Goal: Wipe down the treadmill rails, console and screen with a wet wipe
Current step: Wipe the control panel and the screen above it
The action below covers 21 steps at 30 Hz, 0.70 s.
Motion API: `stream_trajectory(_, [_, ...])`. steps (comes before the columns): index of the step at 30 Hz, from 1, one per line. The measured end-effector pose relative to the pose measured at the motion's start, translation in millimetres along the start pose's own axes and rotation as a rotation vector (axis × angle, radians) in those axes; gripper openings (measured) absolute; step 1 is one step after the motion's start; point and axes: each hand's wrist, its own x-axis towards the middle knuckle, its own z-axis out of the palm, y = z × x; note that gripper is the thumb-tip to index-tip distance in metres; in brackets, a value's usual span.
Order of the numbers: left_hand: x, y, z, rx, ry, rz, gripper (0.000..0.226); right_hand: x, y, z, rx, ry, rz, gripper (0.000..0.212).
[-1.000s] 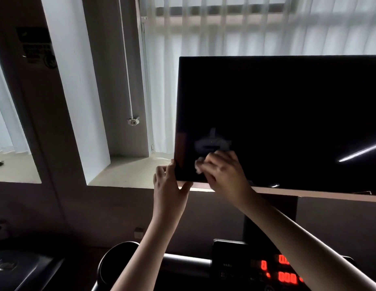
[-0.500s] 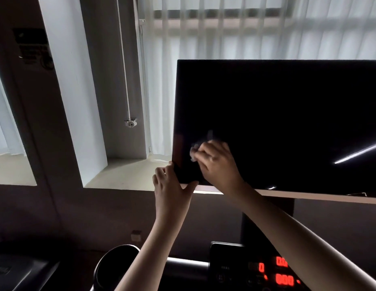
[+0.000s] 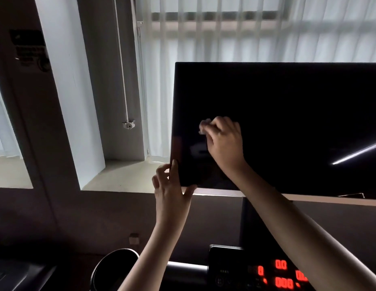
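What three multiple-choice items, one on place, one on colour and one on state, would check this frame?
1. Where does the left hand grip the screen?
A) lower left corner B) top edge C) right edge

2. What colour are the lit digits on the console?
A) green B) red C) blue

3. What is the right hand doing?
A) hanging idle B) pressing the wipe against the screen C) holding a bottle

Answers:
1 A, as its thumb and fingers pinch that corner.
2 B, as the digits glow red on the dark panel.
3 B, as white material shows under its curled fingers on the glass.
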Motion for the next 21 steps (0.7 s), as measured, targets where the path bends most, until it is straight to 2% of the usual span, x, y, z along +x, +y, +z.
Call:
stream_trajectory(2, [-1,-1,1,0.008,0.014,0.011,0.082,-2,-9,6,-0.003,-0.005,0.014,0.014])
stream_trajectory(5, [-1,-1,1,0.008,0.02,0.014,0.082,-10,-9,7,-0.012,-0.119,-0.259,0.012])
stream_trajectory(6, [-2,-1,1,0.008,0.019,0.013,0.081,-5,-1,5,-0.026,-0.119,-0.297,0.011])
stream_trajectory(7, [-2,-2,1,0.011,0.019,0.015,0.081,2,6,3,-0.047,-0.099,-0.278,0.01])
stream_trajectory(11, [-3,-1,2,0.031,0.035,0.026,0.078,24,10,5,-0.083,0.025,0.007,0.014])
stream_trajectory(16, [-4,-1,5,0.073,0.015,0.022,0.08,22,12,6,0.001,-0.091,-0.287,0.013])
stream_trajectory(17, [-4,-1,5,0.077,0.016,0.025,0.081,29,18,5,-0.03,-0.062,-0.252,0.012])
stream_trajectory(20, [-4,-1,5,0.088,0.029,0.033,0.082,44,19,6,-0.079,0.056,0.023,0.01])
stream_trajectory(21, [-4,-1,5,0.09,0.034,0.033,0.081,42,12,9,-0.076,0.053,0.033,0.012])
